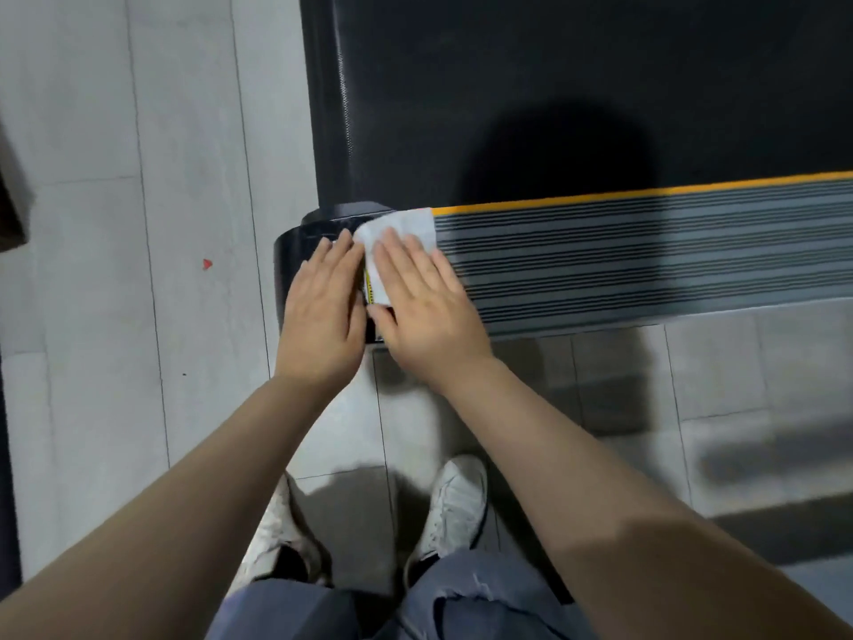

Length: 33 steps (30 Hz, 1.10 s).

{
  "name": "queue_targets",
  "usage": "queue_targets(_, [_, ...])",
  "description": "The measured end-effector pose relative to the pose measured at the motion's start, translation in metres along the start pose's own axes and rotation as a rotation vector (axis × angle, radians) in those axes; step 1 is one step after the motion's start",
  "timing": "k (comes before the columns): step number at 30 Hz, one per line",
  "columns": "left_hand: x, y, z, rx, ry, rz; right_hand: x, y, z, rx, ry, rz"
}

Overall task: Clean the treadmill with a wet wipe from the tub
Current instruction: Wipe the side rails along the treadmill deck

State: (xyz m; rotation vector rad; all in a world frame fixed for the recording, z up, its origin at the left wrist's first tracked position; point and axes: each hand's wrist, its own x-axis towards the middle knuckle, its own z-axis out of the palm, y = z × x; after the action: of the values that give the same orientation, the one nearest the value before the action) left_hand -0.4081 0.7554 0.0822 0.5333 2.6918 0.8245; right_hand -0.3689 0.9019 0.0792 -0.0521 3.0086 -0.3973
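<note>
A white wet wipe (400, 227) lies flat on the near corner of the treadmill, where the grey ribbed side rail (646, 256) meets the glossy black end cap (300, 244). My right hand (427, 304) presses on the wipe with straight fingers. Beside it, my left hand (323, 311) lies flat on the end cap, its fingertips touching the wipe's left edge. The black running belt (577, 85) stretches beyond, bordered by a yellow stripe (646, 192). The tub is out of view.
Grey floor tiles (138, 270) surround the treadmill. My white shoes (454, 505) stand just below the rail. A small red mark (207, 264) sits on the floor at left. A dark object (11, 210) juts in at the left edge.
</note>
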Motion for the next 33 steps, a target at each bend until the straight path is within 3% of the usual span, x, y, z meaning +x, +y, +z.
queue_targets(1, [0.001, 0.000, 0.000, -0.012, -0.007, -0.007, 0.007, 0.004, 0.000, -0.031, 0.013, -0.047])
queue_targets(3, [0.002, 0.002, -0.003, -0.014, -0.029, -0.016, 0.002, 0.025, -0.004, -0.033, -0.005, 0.064])
queue_targets(7, [0.000, 0.005, -0.007, 0.058, -0.073, -0.009, -0.044, 0.090, -0.027, -0.017, -0.025, 0.701])
queue_targets(9, [0.000, 0.008, -0.008, 0.063, -0.078, -0.017, -0.036, 0.078, -0.029, 0.044, -0.002, 0.775])
queue_targets(10, [0.000, 0.009, -0.007, 0.062, -0.080, -0.022, -0.028, 0.061, -0.024, 0.052, -0.007, 0.651])
queue_targets(13, [0.001, 0.009, -0.009, 0.034, -0.097, -0.031, -0.018, 0.002, -0.001, -0.101, -0.179, -0.045])
queue_targets(15, [0.002, 0.009, -0.015, 0.042, -0.141, -0.040, -0.019, 0.011, 0.002, -0.206, -0.238, -0.234])
queue_targets(17, [0.005, 0.009, -0.023, 0.067, -0.196, -0.035, -0.029, 0.039, 0.000, -0.173, -0.139, -0.065])
queue_targets(20, [0.009, 0.010, -0.032, 0.111, -0.249, -0.013, -0.057, 0.073, -0.017, -0.029, -0.003, 0.558])
queue_targets(22, [0.011, 0.011, -0.036, 0.127, -0.268, -0.019, -0.057, 0.057, -0.022, 0.049, 0.025, 0.806])
queue_targets(23, [0.011, 0.012, -0.037, 0.128, -0.278, -0.028, -0.051, 0.040, -0.020, 0.083, 0.005, 0.770])
queue_targets(26, [0.012, 0.016, -0.040, 0.125, -0.302, -0.035, -0.044, -0.016, -0.003, 0.072, -0.204, 0.168])
queue_targets(28, [0.013, 0.018, -0.043, 0.136, -0.312, -0.045, -0.055, 0.004, -0.001, -0.052, -0.235, -0.055])
queue_targets(30, [0.013, 0.022, -0.043, 0.149, -0.330, -0.045, -0.074, 0.040, -0.006, -0.094, -0.156, 0.141])
queue_targets(33, [0.011, 0.024, -0.042, 0.175, -0.326, -0.052, -0.093, 0.054, -0.021, 0.046, -0.045, 0.679])
